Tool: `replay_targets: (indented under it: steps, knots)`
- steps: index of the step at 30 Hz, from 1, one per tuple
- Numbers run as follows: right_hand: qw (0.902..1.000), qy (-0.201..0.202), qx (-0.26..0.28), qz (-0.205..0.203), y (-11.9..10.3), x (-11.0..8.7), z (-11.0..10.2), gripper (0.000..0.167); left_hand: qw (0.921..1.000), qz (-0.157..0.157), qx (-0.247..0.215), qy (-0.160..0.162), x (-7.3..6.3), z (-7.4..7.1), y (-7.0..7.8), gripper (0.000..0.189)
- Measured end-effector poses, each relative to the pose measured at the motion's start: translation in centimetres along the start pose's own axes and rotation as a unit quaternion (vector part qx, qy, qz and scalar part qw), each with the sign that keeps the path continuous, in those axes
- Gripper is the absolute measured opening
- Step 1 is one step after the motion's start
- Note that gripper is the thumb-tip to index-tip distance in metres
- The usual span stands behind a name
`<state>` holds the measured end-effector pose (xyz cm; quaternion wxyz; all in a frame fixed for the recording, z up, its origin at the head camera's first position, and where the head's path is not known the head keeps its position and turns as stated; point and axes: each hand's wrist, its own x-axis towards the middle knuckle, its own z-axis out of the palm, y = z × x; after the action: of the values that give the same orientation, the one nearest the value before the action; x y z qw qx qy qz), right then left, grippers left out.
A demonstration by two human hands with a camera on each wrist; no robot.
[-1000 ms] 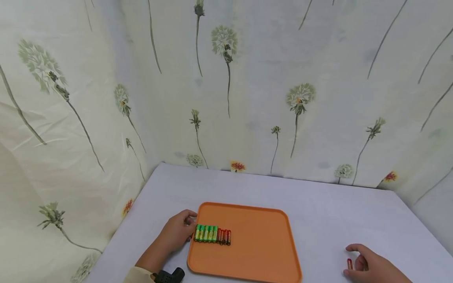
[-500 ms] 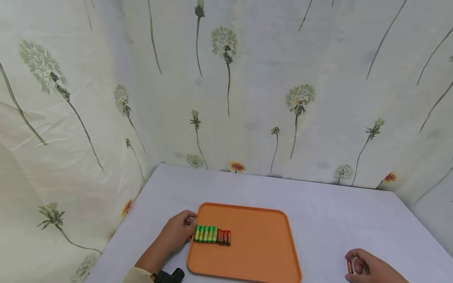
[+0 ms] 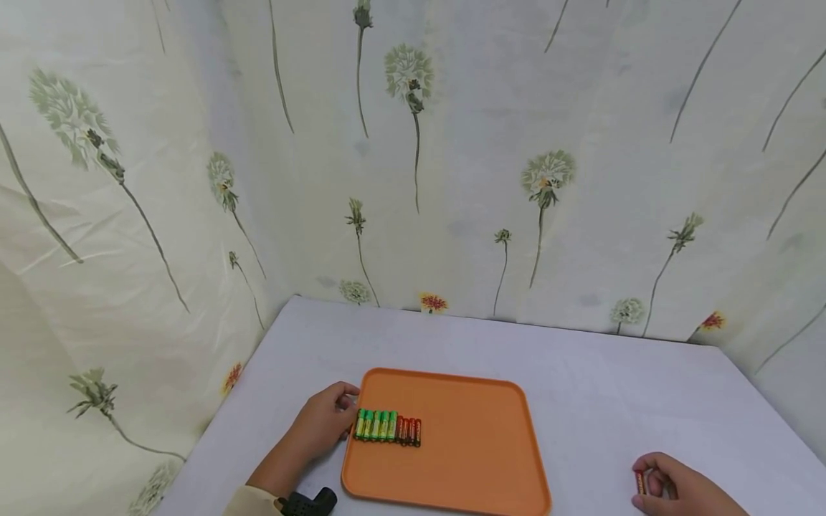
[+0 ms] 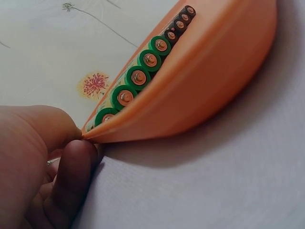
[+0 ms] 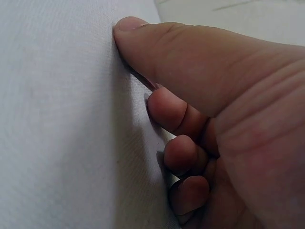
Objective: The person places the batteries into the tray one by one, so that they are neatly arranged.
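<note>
On the left, an orange tray point(image 3: 464, 451) lies on the table. My left hand point(image 3: 320, 423) pinches its left rim between thumb and finger; the left wrist view shows that grip on the tray's wall point(image 4: 205, 95). Just inside this rim, a row of several green batteries point(image 3: 376, 426) continues into several thinner red batteries point(image 3: 409, 432), all side by side. Off to the right of the tray, my right hand point(image 3: 677, 487) holds one red battery point(image 3: 640, 483) by its ends between thumb and forefinger, at the tabletop. The right wrist view hides that battery behind the thumb point(image 5: 176, 62).
A white cloth covers the table point(image 3: 594, 401), with a stretch of it between the tray and my right hand. Curtains with a dandelion print point(image 3: 464, 179) hang behind and at the left. A black wrist device point(image 3: 310, 503) sits on my left wrist near the tray.
My right forefinger has come down onto the red battery, which my thumb and forefinger now pinch. My left hand, the tray and the row of batteries have stayed in place.
</note>
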<state>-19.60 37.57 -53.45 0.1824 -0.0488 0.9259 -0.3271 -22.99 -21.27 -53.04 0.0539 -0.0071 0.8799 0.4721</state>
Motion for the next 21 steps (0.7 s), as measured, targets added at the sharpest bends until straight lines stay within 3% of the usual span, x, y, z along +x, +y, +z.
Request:
replay_targets:
  steps: [10, 16, 21]
  knots:
    - [0.9999, 0.008, -0.007, 0.009, 0.08, 0.17, 0.08, 0.053, 1.0, 0.002, 0.005, 0.004, 0.12, 0.11, -0.2, 0.029]
    - [0.9968, 0.044, -0.043, 0.052, -0.13, 0.56, 0.3, 0.059, 0.9999, 0.004, 0.009, 0.007, 0.19, 0.11, -0.23, 0.029]
    - [0.9955, 0.046, -0.04, 0.072, -0.33, 0.53, 0.42, 0.065, 0.9999, 0.003, 0.011, 0.0, 0.09, 0.1, -0.21, 0.028]
